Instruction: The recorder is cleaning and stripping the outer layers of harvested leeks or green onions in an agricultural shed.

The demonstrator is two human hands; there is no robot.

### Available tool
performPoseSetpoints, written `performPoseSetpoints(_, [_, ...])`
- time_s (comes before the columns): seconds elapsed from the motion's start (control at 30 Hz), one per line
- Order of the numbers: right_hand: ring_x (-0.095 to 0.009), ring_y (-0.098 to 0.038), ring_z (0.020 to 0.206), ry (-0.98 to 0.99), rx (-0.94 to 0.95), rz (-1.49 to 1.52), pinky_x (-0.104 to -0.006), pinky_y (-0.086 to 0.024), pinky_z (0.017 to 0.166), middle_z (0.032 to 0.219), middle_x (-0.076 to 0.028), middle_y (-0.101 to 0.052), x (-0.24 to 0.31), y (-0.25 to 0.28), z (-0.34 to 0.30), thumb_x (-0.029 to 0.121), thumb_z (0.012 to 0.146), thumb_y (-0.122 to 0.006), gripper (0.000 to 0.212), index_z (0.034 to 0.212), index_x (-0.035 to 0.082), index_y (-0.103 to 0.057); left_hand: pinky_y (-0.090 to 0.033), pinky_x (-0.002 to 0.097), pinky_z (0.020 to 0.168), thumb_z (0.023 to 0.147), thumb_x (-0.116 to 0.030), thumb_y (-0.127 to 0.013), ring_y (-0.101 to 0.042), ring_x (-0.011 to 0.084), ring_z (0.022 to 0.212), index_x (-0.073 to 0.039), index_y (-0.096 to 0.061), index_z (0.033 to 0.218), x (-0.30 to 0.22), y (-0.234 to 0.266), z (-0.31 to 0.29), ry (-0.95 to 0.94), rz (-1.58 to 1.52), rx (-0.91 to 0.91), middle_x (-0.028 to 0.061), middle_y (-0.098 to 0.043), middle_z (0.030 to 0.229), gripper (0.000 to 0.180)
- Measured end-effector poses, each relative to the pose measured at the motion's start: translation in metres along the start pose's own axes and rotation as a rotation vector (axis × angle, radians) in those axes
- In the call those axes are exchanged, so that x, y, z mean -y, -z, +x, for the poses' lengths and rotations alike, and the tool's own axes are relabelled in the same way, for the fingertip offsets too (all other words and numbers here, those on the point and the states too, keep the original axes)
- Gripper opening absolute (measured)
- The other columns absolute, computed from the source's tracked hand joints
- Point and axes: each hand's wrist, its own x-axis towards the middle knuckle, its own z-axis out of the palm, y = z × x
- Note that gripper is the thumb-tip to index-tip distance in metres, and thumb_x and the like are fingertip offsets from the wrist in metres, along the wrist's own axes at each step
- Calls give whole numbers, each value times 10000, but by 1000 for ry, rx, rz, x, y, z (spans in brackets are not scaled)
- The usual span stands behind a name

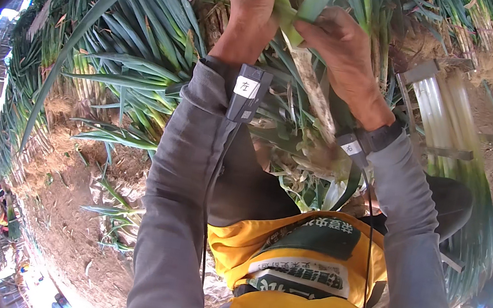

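A large green onion [311, 85] hangs between my hands near the top of the view. Its pale, soil-stained stalk slants down toward the right, and its long green leaves spread above and to the left. My left hand [253, 10] is closed around the green part just above the stalk. On the other side, my right hand [339, 56] pinches a leaf at the point where the green meets the pale stalk. Part of the fingers on both hands is hidden behind the leaves.
Piles of unpeeled green onions [142, 41] lie at the left and far side. To the right, a metal rack [420, 72] holds cleaned green onions [449, 115] with white stalks. Stripped leaves [305, 192] litter the ground near my legs. Bare soil [77, 204] shows at the lower left.
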Motion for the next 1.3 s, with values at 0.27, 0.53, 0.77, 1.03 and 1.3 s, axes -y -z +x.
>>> performPoseSetpoints(0.27, [-136, -684, 947, -29, 17, 325, -305, -594, 849, 1086, -56, -706, -4, 18, -53, -12, 937, -676, 207, 1139, 29, -653, -521, 351, 567, 941, -106, -715, -608, 146, 653, -77, -567, 1071, -6, 5, -5, 103, 38, 26, 26, -599, 783, 199])
performPoseSetpoints(0.53, [-136, -668, 952, -119, -34, 133, -316, -611, 799, 1071, -67, -699, 9, 33, -105, -31, 870, -742, 289, 1133, 23, -634, -447, 324, 583, 1015, -148, -610, -545, 163, 672, -61, -538, 1259, -12, 63, 37, 31, 288, -284, 53, -566, 848, 268])
performPoseSetpoints(0.77, [-339, -673, 874, -405, 242, -1292, -459, -514, 723, 936, -182, -694, -112, 179, -179, 312, 880, -699, 355, 1063, 8, -674, -549, 319, 661, 894, 0, -693, -647, 171, 809, -19, -521, 1353, -1, 56, 30, -206, 175, -234, 86, -666, 971, 490])
performPoseSetpoints(1.03, [-407, -629, 1022, 245, 75, -853, -459, -514, 872, 1102, -190, -666, -8, -17, -51, 167, 860, -750, 436, 1250, 32, -609, -443, 273, 590, 937, -176, -717, -536, 82, 716, -149, -518, 1305, -4, 43, 10, 20, 248, -386, -32, -568, 915, 419])
performPoseSetpoints(1.3, [-376, -666, 852, -124, 65, -566, -416, -519, 801, 964, -222, -680, -35, -11, -9, 179, 922, -661, 405, 1268, -21, -591, -499, 346, 744, 937, -142, -686, -598, 178, 828, -90, -526, 1187, 21, 55, 19, 236, -110, -276, 33, -591, 973, 301])
